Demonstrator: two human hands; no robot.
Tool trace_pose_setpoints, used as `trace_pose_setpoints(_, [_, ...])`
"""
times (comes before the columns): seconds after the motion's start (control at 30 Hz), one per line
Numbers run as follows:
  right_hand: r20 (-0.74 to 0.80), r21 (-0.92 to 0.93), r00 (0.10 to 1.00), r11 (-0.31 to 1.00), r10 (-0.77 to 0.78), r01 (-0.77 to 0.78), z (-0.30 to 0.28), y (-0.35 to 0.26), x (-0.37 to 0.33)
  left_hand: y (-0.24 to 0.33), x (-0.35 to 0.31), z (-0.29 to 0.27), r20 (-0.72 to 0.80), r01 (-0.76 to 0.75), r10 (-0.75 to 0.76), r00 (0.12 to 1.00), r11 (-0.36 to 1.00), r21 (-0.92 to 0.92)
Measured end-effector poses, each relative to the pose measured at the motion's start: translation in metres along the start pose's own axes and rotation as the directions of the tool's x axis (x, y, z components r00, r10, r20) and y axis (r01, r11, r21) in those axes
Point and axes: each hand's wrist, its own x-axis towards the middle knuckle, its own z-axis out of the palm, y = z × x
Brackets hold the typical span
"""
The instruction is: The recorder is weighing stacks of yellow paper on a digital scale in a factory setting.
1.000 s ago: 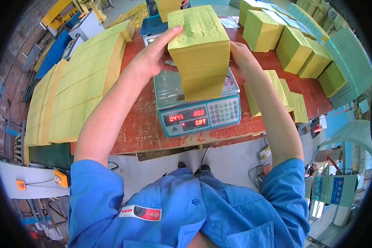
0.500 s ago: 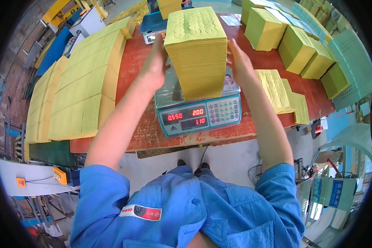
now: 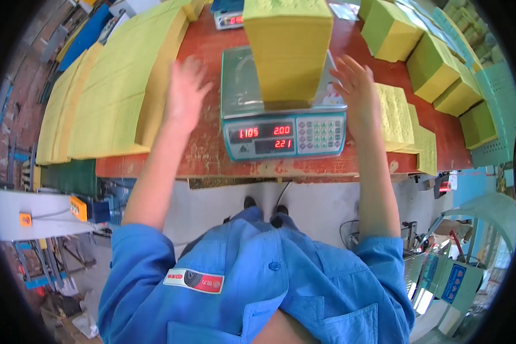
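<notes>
A tall stack of yellow paper sheets (image 3: pixel 289 57), its top face stamped with a pattern, stands upright on the metal pan of a digital scale (image 3: pixel 235 86) with lit red digits. To the left of the scale, my left hand (image 3: pixel 186 86) is off the stack, fingers spread and a little blurred, close to a long block of yellow stacks (image 3: pixel 120 86). My right hand (image 3: pixel 355 86) is held by the scale's right edge with its fingers apart, touching nothing that I can make out. Just beyond it lie low piles of yellow sheets (image 3: pixel 394 117).
Everything rests on a worn red table (image 3: pixel 206 163). A second scale (image 3: pixel 228 20) sits at the far side. Several yellow stacks (image 3: pixel 433 66) line the right, beside a green perforated panel (image 3: pixel 499 112). A grey machine (image 3: pixel 34 215) with orange switch boxes is at lower left.
Both hands have come away from the sides of the stack, the left one moving out to the left. The scale's lit readout has changed. The whole view has shifted slightly.
</notes>
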Motion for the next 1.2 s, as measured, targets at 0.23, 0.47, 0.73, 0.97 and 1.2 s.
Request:
trace_pose_setpoints(0.23, [-0.094,0.022,0.937,0.942,0.336,-0.336,-0.097,0.032,-0.182,-0.005,-0.162,-0.134,-0.422,0.304,-0.338,0.841,0.941,-0.148])
trace_pose_setpoints(0.47, [-0.102,0.114,0.926,0.929,0.364,-0.352,-0.098,0.035,-0.193,-0.016,-0.182,-0.101,-0.321,0.275,-0.305,0.897,0.952,-0.136])
trace_pose_setpoints(0.73, [-0.090,0.120,0.921,0.922,0.380,-0.369,-0.085,0.050,-0.195,-0.004,-0.155,-0.072,-0.225,0.281,-0.299,0.927,0.953,-0.110])
trace_pose_setpoints(0.97, [-0.128,0.185,0.932,0.931,0.339,-0.314,-0.069,0.056,-0.187,0.018,-0.103,-0.051,-0.096,0.211,-0.216,0.972,0.976,-0.051])
trace_pose_setpoints(1.2, [-0.271,0.169,0.913,0.949,0.305,-0.267,-0.054,0.062,-0.190,0.052,-0.049,0.027,0.239,-0.303,0.252,0.938,0.930,0.207])
